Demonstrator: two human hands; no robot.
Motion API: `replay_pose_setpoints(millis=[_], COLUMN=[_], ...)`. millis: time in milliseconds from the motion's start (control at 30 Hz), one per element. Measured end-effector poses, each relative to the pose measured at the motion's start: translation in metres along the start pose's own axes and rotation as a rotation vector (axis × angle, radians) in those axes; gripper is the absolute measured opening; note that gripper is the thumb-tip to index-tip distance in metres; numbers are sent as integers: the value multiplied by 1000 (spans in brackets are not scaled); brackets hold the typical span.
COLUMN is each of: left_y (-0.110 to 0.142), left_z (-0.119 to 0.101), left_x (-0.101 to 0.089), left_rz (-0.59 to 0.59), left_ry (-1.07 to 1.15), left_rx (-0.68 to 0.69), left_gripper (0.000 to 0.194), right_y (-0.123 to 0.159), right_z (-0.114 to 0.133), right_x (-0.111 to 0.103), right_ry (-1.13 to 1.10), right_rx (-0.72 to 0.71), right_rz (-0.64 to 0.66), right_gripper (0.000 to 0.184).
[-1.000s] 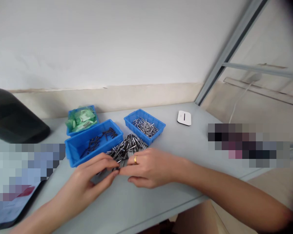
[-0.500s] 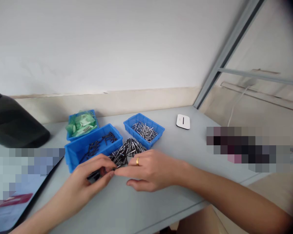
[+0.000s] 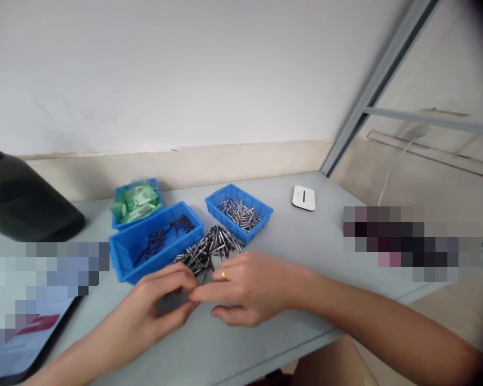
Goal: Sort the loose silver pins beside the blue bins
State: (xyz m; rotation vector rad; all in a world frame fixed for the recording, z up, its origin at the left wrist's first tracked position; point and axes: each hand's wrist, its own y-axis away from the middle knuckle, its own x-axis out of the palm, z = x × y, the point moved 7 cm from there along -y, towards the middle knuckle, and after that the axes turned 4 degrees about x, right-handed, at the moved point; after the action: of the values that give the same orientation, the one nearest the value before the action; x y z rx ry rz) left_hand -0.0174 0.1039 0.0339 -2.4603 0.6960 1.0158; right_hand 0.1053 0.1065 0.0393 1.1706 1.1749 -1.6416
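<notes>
My left hand (image 3: 161, 300) curls at the front of a loose pile of thin metal pins (image 3: 209, 247), dark and silver mixed. Its thumb and fingertips come together in a pinch; whatever is between them is hidden. My right hand (image 3: 251, 289), with a gold ring (image 3: 224, 274), reaches in from the right. Its index fingertip meets the left fingertips, while the thumb stays apart below. Behind my left hand is a blue bin (image 3: 156, 268) with dark pins (image 3: 155, 244). Beyond the pile, another blue bin (image 3: 238, 185) holds silver pins (image 3: 241, 214).
A blue bin (image 3: 155, 182) with a green plastic bag (image 3: 137, 202) stands at the back left. A dark bottle (image 3: 28, 198) and a tablet-like screen (image 3: 36, 343) are at the left. On the right lies a white device (image 3: 304, 198); a grey metal frame (image 3: 346, 136) rises behind.
My left hand has shifted slightly right and toward me, off the dark pins at the bin's front. My right index finger still meets its fingertips. The view has moved slightly.
</notes>
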Motion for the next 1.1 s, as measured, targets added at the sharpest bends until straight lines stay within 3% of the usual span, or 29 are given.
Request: replay_pose_setpoints(millis=[233, 533, 667, 900, 1100], left_y=[-1, 0, -2, 2, 2], left_z=[-1, -5, -7, 4, 7], left_x=[6, 14, 11, 13, 12], left_rz=[47, 98, 38, 72, 67], left_ry=[53, 111, 171, 173, 152], left_rx=[-12, -33, -21, -190, -210], left_gripper=[12, 13, 14, 15, 16], right_y=[0, 0, 0, 0, 0], right_z=[4, 9, 7, 5, 4], right_x=[3, 3, 4, 4, 2], right_ry=[6, 33, 34, 63, 48], right_rx=[-5, -43, -36, -30, -21], right_rz=[40, -4, -31, -35, -39], right_gripper=[32, 25, 23, 25, 26])
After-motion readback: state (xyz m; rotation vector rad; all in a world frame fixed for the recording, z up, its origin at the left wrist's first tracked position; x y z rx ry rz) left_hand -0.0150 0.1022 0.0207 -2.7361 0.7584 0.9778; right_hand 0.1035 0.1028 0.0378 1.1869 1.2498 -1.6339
